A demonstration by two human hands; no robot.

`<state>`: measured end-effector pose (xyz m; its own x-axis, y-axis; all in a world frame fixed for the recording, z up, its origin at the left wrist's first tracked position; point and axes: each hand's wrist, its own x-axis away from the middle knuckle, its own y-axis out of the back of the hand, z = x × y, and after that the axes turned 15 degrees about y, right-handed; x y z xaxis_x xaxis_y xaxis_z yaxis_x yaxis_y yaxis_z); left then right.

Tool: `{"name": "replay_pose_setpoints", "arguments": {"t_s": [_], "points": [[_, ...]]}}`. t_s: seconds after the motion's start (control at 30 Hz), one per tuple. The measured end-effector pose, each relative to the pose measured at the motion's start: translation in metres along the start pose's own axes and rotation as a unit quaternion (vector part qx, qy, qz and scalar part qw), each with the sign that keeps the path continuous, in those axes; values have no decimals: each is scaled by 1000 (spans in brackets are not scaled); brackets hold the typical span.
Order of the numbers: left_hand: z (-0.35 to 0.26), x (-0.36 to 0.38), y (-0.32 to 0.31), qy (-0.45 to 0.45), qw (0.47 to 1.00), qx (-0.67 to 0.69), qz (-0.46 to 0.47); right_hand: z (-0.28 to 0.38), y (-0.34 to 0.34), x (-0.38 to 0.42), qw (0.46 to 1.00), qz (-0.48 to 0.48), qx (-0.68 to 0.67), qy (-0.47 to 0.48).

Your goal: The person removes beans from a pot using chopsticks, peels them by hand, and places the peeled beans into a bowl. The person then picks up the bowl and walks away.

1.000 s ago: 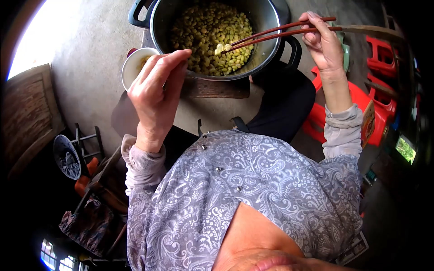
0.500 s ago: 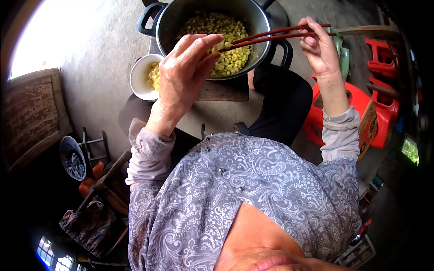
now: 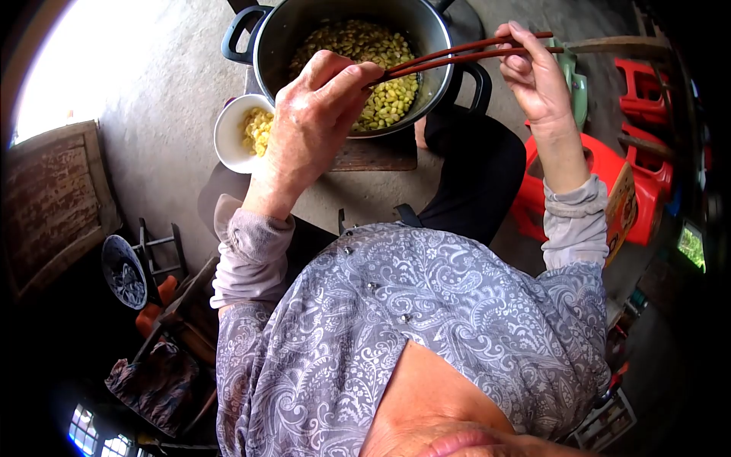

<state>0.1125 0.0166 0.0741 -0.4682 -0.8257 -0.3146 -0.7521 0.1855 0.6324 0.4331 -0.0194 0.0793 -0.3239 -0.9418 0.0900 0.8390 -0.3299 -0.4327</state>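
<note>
Dark red chopsticks (image 3: 464, 56) stretch from my right hand (image 3: 538, 76) leftward over a large dark pot (image 3: 438, 76). My right thumb and fingers are closed round their thicker ends. At the other end, the tips meet the fingers of my left hand (image 3: 308, 122), which are pinched together over the pot's near side; whatever lies between them is hidden. Yellow-green beans or kernels (image 3: 387, 103) cover the pot's bottom. Left of my left wrist, a white bowl (image 3: 228, 135) holds pale yellow pieces (image 3: 257, 128).
The pot stands on a low wooden stool (image 3: 373, 154) between my knees. Red plastic stools (image 3: 647, 190) and a green item (image 3: 579, 91) are at the right. To the left are a wooden panel (image 3: 61, 198), a dark basin (image 3: 124, 272) and a chair with cloth (image 3: 156, 381).
My left fingers have closed round the chopstick tips, where they were more spread before. The pale piece seen at the tips is now out of sight. The pot and bowl sit slightly further left in view.
</note>
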Motion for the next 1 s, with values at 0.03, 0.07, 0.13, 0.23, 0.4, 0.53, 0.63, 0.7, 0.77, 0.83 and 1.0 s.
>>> {"name": "replay_pose_setpoints", "arguments": {"t_s": [0.03,0.07,0.13,0.23,0.4,0.53,0.63,0.7,0.77,0.83,1.0], "points": [[2,0,0,10,1000,6,-7,0,-1,0,1000,-2,-1,-3],[4,0,1,20,1000,12,-14,0,-1,0,1000,-4,-3,-2],[8,1,3,64,997,33,-29,2,0,0,1000,-7,-7,0],[18,4,3,132,986,85,-61,7,19,-7,999,28,-29,17],[19,3,5,143,985,90,-37,9,7,-3,993,44,63,86],[13,-1,6,90,994,42,-36,10,-46,10,988,10,119,95],[22,9,21,158,974,144,-70,7,-48,5,970,46,192,140],[29,27,42,177,969,139,-103,7,-51,1,967,71,202,140],[44,43,58,242,959,83,-125,3,-59,1,954,90,249,140],[70,67,62,329,938,23,-111,4,-67,1,944,124,281,120],[103,85,40,197,954,-222,-38,-16,-79,-7,912,214,336,96]]}}
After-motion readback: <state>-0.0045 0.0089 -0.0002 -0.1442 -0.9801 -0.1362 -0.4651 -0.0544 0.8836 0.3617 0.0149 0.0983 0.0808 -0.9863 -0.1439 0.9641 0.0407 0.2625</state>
